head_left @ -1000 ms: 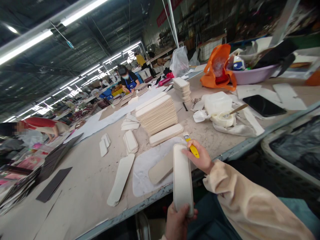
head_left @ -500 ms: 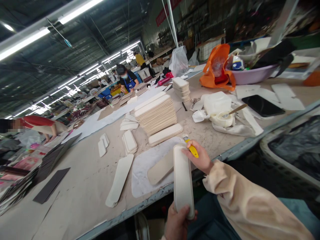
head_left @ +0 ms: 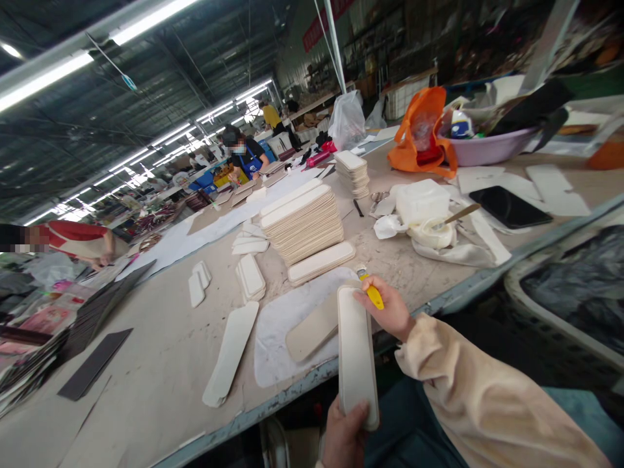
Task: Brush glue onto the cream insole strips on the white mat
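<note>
A long white panel with rounded ends and a beige edge [head_left: 357, 351] stands nearly upright at the table's front edge. My left hand [head_left: 346, 429] grips its lower end, thumb on the white face. At its top end is my right hand [head_left: 390, 309], closed round a yellow-handled tool [head_left: 374, 296] with its thumb side against the panel. Behind the panel, a beige piece [head_left: 312, 328] lies on a white sheet [head_left: 270, 354]. A tall stack of similar panels [head_left: 305, 221] rises beyond, with a low stack [head_left: 322, 262] in front of it.
Long white pieces [head_left: 231, 354] lie left of the sheet. On the right are a white tub with a wooden stick [head_left: 436, 231], a black phone [head_left: 509, 207], an orange bag [head_left: 422, 133] and a purple basin [head_left: 490, 148]. People work at the far left and farther back.
The whole view has shifted very slightly. Both hands keep their hold on the panel and the tool. At the far left, the person in red has moved their arms a little.
</note>
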Tool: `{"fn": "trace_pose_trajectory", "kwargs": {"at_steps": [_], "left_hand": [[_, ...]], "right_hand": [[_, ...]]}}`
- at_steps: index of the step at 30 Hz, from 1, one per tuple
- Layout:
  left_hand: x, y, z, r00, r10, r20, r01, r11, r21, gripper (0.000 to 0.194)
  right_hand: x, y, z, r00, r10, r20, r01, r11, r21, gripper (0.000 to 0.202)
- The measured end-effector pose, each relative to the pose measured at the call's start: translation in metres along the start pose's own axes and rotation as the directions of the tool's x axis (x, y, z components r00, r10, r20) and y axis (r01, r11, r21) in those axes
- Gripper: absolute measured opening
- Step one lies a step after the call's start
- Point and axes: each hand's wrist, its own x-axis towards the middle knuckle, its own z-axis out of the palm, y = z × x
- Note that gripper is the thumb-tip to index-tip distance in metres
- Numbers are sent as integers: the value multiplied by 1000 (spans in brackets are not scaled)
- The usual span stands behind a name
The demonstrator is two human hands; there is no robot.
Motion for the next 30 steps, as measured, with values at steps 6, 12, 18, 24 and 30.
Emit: {"fn": "trace_pose_trajectory", "kwargs": {"at_steps": [6, 12, 18, 24, 30], "left_hand": [[1, -2, -1, 1000, -12, 10, 12, 1000, -5, 45], [5, -6, -5, 999, -28, -25, 27, 999, -20, 47], [8, -8, -4, 997, -69, -25, 69, 998, -7, 47], [7, -7, -1, 998, -54, 9, 54, 999, 6, 49], [4, 0, -6, 999, -42, 17, 42, 999, 8, 50]], "right_hand": [[0, 2, 1, 1000, -5, -4, 5, 1000, 1, 20], [-1, 7, -2, 1000, -9, 30, 9, 1000, -11, 19], [-1, 5, -4, 999, 10, 34, -9, 1000, -11, 21], [1, 2, 1, 998, 29, 55, -30, 999, 19, 18], [1, -2, 3, 999, 28, 42, -29, 999, 29, 20]]}}
